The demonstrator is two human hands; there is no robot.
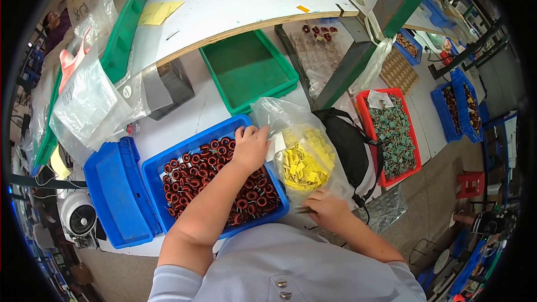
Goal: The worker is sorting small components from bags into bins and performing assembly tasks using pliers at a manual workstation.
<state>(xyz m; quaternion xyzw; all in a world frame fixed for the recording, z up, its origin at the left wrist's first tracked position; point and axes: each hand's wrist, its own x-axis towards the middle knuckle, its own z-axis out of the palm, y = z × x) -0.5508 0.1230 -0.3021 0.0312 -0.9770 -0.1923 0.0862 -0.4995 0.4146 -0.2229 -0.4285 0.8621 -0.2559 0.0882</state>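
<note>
Clear bag (307,156) slants downward, rightward. Left hand (251,144) curls at its edge; right hand (329,208), below, grip unclear. Plastic sleeve (89,112) bears writing.

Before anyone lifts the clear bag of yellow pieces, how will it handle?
Probably floppy: the clear bag looks thin and creased. Its load will likely shift and sag, since the yellow pieces lie loose in a heap inside.

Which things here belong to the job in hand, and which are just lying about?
Likely in the job:
- blue bin of red coils
- clear bag of yellow pieces
- left hand, by the bin's rim
- right hand, at the bag's lower edge

Apparently lying about, untouched:
- green tray
- red bin of green parts
- black strapped bag
- white fan
</note>
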